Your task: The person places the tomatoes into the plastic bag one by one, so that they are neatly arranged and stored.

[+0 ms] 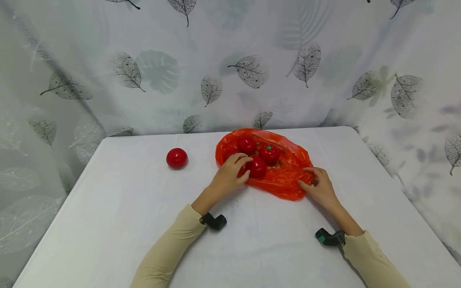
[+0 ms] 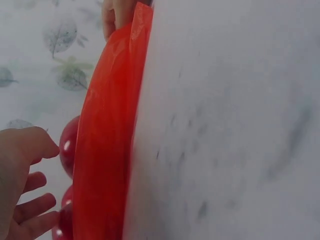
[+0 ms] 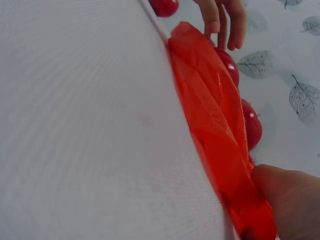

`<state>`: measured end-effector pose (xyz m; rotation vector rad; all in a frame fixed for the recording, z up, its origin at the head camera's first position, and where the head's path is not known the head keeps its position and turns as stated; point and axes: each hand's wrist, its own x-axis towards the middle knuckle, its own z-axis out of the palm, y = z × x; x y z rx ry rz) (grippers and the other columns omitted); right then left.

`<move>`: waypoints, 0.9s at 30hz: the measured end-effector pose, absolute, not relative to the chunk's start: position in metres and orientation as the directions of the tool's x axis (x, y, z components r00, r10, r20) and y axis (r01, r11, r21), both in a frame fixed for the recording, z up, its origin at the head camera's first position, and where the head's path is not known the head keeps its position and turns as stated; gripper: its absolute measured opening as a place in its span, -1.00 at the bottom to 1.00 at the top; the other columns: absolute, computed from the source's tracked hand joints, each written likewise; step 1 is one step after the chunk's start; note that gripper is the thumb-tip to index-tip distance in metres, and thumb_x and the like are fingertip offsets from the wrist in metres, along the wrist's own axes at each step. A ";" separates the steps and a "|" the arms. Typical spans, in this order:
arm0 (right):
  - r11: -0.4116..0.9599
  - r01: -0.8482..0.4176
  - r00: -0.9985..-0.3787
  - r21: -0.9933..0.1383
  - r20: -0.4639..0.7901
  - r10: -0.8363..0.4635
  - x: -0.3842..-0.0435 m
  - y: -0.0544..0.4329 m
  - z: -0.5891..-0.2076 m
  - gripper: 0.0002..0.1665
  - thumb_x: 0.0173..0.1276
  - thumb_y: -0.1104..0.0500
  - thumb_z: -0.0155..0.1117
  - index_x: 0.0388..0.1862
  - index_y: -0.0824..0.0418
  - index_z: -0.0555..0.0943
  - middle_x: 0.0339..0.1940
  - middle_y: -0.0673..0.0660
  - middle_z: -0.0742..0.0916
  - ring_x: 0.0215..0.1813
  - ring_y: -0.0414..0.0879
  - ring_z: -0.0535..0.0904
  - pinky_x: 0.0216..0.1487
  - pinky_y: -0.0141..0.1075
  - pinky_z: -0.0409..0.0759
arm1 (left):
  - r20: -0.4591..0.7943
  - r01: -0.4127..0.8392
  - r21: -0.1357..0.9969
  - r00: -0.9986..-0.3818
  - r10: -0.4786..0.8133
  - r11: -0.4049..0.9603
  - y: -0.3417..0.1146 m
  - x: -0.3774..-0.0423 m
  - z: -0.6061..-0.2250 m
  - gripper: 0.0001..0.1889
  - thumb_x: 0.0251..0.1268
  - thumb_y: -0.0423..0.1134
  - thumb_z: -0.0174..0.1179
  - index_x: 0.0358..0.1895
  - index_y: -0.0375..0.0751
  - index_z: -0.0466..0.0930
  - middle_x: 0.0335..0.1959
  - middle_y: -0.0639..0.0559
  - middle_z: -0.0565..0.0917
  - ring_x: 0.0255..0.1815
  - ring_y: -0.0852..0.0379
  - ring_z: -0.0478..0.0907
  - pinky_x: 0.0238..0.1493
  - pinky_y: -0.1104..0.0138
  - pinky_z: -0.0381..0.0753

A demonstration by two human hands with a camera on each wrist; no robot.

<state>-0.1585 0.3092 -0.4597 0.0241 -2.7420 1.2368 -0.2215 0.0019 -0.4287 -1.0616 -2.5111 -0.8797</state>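
A red plastic bag (image 1: 288,176) lies spread at the back of the table with several red tomatoes (image 1: 270,153) on it, one showing a green stem. My left hand (image 1: 230,172) reaches over the bag's left side, fingers parted and slightly bent around a tomato (image 1: 241,171) that they partly hide. In the left wrist view, its thumb and fingers come close to the tomatoes (image 2: 69,145); firm contact cannot be made out. At the bag's right end, my right hand (image 1: 323,189) pinches the plastic between thumb and fingers, and the right wrist view shows its thumb (image 3: 285,192) against the bag.
One single tomato (image 1: 177,158) sits on the white table (image 1: 119,208), left of the bag. A leaf-patterned curtain (image 1: 216,60) hangs behind the table and along both sides. Dark camera mounts (image 1: 214,221) are strapped to both wrists.
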 end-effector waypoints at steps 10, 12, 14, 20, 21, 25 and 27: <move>0.673 -0.056 -0.992 -0.737 0.116 0.045 -0.157 0.310 -0.460 -0.43 0.32 0.21 0.31 0.23 0.41 0.40 0.24 0.44 0.34 -0.07 0.09 0.33 -0.21 -0.47 0.36 | 0.512 0.743 0.367 -0.664 0.545 0.560 -0.025 -0.221 -0.428 -0.64 0.21 -0.31 0.27 0.10 -0.22 0.58 0.09 -0.12 0.54 0.14 -0.03 0.49 0.21 0.19 0.54; 0.675 -0.054 -0.992 -0.736 0.115 0.046 -0.157 0.311 -0.460 -0.44 0.32 0.22 0.30 0.24 0.41 0.40 0.24 0.45 0.33 -0.08 0.09 0.33 -0.21 -0.48 0.37 | 0.524 0.740 0.365 -0.665 0.533 0.565 -0.031 -0.222 -0.429 -0.64 0.21 -0.32 0.27 0.09 -0.23 0.58 0.08 -0.11 0.55 0.13 -0.02 0.50 0.22 0.19 0.53; 0.672 -0.056 -0.992 -0.738 0.118 0.047 -0.157 0.311 -0.460 -0.44 0.32 0.23 0.29 0.23 0.42 0.40 0.23 0.45 0.33 -0.07 0.08 0.33 -0.21 -0.50 0.37 | 0.532 0.730 0.368 -0.673 0.513 0.576 -0.037 -0.223 -0.429 -0.64 0.20 -0.33 0.27 0.09 -0.24 0.58 0.07 -0.12 0.55 0.13 -0.04 0.50 0.21 0.16 0.54; 0.668 -0.078 -0.989 -0.740 0.140 0.040 -0.157 0.311 -0.459 -0.45 0.31 0.23 0.30 0.22 0.43 0.41 0.22 0.45 0.35 -0.10 0.04 0.32 -0.24 -0.52 0.35 | 0.488 0.645 0.405 -0.752 0.443 0.648 -0.062 -0.227 -0.429 -0.60 0.24 -0.32 0.25 0.16 -0.20 0.54 0.13 -0.13 0.53 0.17 -0.05 0.49 0.22 0.12 0.53; 0.668 -0.080 -0.989 -0.740 0.142 0.039 -0.157 0.311 -0.459 -0.45 0.31 0.23 0.30 0.22 0.43 0.41 0.22 0.45 0.35 -0.11 0.03 0.32 -0.24 -0.52 0.35 | 0.482 0.627 0.413 -0.766 0.426 0.661 -0.066 -0.228 -0.429 -0.60 0.24 -0.32 0.25 0.17 -0.19 0.53 0.14 -0.13 0.53 0.18 -0.06 0.49 0.22 0.12 0.53; 0.668 -0.076 -0.990 -0.740 0.134 0.036 -0.157 0.310 -0.459 -0.44 0.32 0.22 0.30 0.22 0.42 0.41 0.22 0.44 0.34 -0.13 0.02 0.31 -0.25 -0.50 0.35 | 0.481 0.571 0.441 -0.802 0.355 0.693 -0.086 -0.233 -0.424 -0.58 0.25 -0.31 0.25 0.19 -0.19 0.52 0.15 -0.14 0.53 0.18 -0.08 0.48 0.21 0.08 0.54; 0.668 -0.071 -0.991 -0.740 0.128 0.037 -0.157 0.309 -0.459 -0.44 0.32 0.22 0.30 0.23 0.42 0.41 0.22 0.44 0.34 -0.13 0.02 0.31 -0.25 -0.49 0.35 | 0.489 0.556 0.453 -0.808 0.327 0.696 -0.094 -0.235 -0.421 -0.58 0.25 -0.32 0.26 0.19 -0.20 0.52 0.15 -0.15 0.53 0.18 -0.08 0.48 0.21 0.05 0.53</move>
